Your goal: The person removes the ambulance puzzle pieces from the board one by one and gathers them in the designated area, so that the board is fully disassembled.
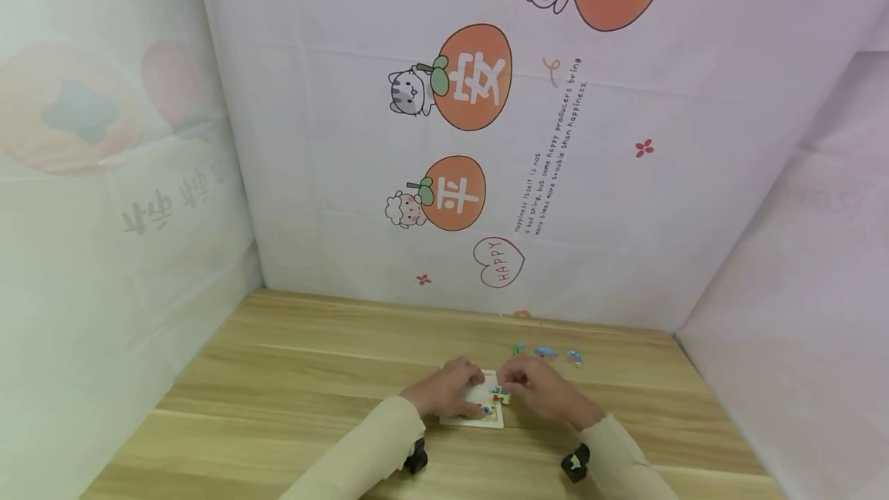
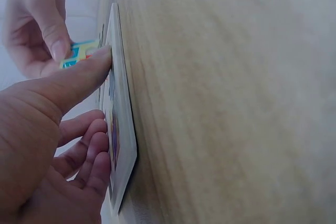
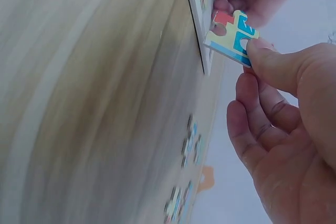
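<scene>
A jigsaw puzzle piece [image 3: 227,39], yellow, teal and red, is pinched between the thumb and fingers of my right hand [image 1: 538,390]. It is held tilted above the right side of a white puzzle tray [image 2: 124,145]. My left hand [image 1: 447,390] rests on the tray, its thumb extended onto the surface and its other fingers loosely bent against it. Colourful pieces [image 1: 489,410] lie in the tray's near right part, partly covered by the left thumb. Much of the tray's left side is hidden under that hand.
Beyond the right hand, loose puzzle pieces lie on the wooden table [image 1: 312,376]: a green one [image 1: 518,348], a blue one [image 1: 545,352] and another blue one [image 1: 574,358]. A printed white cloth [image 1: 333,176] hangs behind the table, with white cloth on both sides.
</scene>
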The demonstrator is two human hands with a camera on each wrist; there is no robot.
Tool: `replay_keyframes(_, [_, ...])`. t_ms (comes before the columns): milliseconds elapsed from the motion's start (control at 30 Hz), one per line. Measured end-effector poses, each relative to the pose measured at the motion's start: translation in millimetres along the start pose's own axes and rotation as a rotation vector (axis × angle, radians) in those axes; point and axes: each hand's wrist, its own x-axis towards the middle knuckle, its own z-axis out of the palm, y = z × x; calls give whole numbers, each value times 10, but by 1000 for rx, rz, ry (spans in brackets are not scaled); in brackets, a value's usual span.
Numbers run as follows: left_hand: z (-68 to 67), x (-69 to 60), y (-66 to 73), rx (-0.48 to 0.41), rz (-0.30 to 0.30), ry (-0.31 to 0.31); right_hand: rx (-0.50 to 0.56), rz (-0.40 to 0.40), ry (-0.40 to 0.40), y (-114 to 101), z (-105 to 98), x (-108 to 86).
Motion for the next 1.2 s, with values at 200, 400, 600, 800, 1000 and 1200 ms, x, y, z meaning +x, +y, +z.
replay_keyframes(200, [-5, -17, 5, -2, -1, 3, -30, -9, 50, 91, -164, -215])
replay_keyframes(400, [-2, -23, 6, -8, -3, 7, -112, 54, 76, 233, -448, -469])
replay_keyframes(600, [-5, -19, 7, -8, -6, 2, -166, 142, 70, 432, -786, -658])
replay_keyframes(800, [-4, -15, 14, -15, -4, -1, -208, 183, 58, 593, -1039, -732])
replay_keyframes(1000, [3, -5, -12, -10, -1, 4, -192, 263, 0, 691, -1136, -677])
replay_keyframes(1200, [-23, -29, 21, -12, -3, 3, -113, 295, -39, 713, -1093, -598])
